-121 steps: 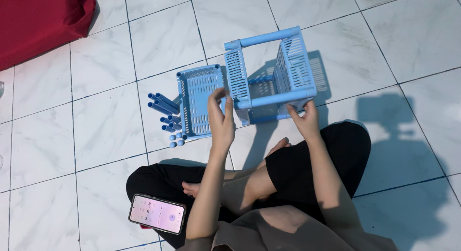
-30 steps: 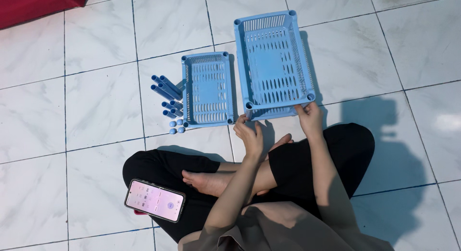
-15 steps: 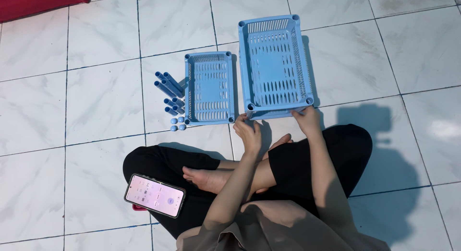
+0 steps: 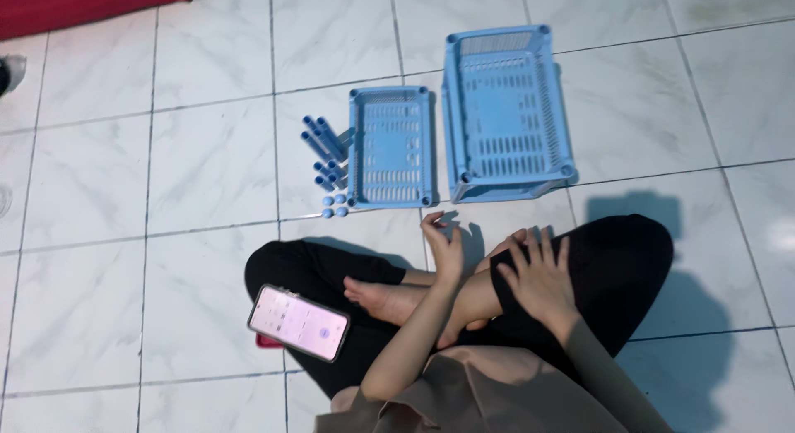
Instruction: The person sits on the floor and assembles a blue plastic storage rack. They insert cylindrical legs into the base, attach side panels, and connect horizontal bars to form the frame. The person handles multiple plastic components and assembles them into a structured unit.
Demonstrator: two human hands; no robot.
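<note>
Blue large basket beside small basket on tiles, your left hand loosely curled and empty, right hand splayed on your knee.

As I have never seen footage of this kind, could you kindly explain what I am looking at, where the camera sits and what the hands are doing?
There is no machine here: a person sits cross-legged on a white tiled floor, and the single picture comes from a camera worn on their head, looking down. The left hand hangs in the air with fingers loosely curled, just short of the baskets, and holds nothing. The right hand lies flat on the right knee, also empty. On the floor ahead lie a large blue plastic basket and a small blue basket side by side. Left of the small one are several blue tubes and a few small blue caps. A smartphone with its screen lit rests on the left leg.
</note>
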